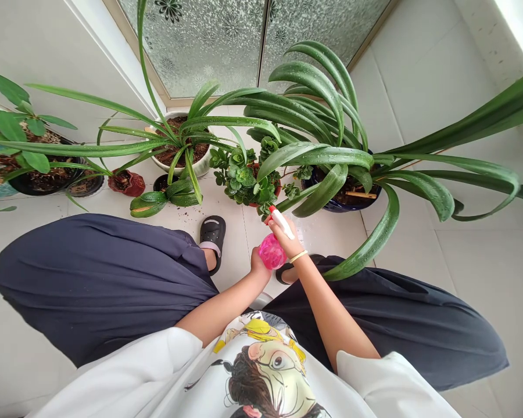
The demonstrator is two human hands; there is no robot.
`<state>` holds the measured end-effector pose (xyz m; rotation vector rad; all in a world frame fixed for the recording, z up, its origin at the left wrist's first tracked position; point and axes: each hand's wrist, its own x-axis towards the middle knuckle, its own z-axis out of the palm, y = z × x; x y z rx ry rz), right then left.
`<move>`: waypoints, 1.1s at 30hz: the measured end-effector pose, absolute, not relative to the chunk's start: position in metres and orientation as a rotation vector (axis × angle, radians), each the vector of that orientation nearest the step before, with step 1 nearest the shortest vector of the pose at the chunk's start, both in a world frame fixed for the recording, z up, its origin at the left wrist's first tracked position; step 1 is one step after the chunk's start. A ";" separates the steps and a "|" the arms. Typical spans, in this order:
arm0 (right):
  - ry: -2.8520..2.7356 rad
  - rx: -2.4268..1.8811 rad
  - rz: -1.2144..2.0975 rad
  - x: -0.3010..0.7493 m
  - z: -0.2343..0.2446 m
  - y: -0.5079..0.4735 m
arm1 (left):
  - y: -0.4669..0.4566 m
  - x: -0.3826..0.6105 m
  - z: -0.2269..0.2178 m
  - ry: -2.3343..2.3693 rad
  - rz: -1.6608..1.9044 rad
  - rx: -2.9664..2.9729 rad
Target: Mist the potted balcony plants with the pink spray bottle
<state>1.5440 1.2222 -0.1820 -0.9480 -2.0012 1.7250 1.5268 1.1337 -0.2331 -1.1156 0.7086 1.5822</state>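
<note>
A spray bottle [272,252] with a pink see-through body and a red and white spray head is held between my hands, in front of my body. My right hand [287,237] is wrapped round its head and neck. Against the left side of the pink body, my left hand [260,262] grips it, its fingers partly hidden. Just beyond the nozzle stands a small potted succulent [239,177] with rounded green leaves in a reddish pot. To its right, a large strap-leaved plant [326,154] carries water drops on its leaves.
A long-leaved plant in a white pot [204,164] stands behind, with a small red pot [126,183] and other potted plants at left. Black clogs [212,235] are on the tiled floor [331,235]. A patterned glass door [209,52] closes the back.
</note>
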 end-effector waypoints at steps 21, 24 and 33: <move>-2.026 -0.939 1.703 1.545 -0.187 1.222 | 1.134 1.527 -0.229 0.743 1.561 -1.131; -2.035 -0.935 1.681 1.545 -0.189 1.223 | 1.134 1.527 -0.230 0.737 1.560 -1.124; -2.036 -0.936 1.668 1.546 -0.192 1.223 | 1.134 1.528 -0.232 0.746 1.569 -1.156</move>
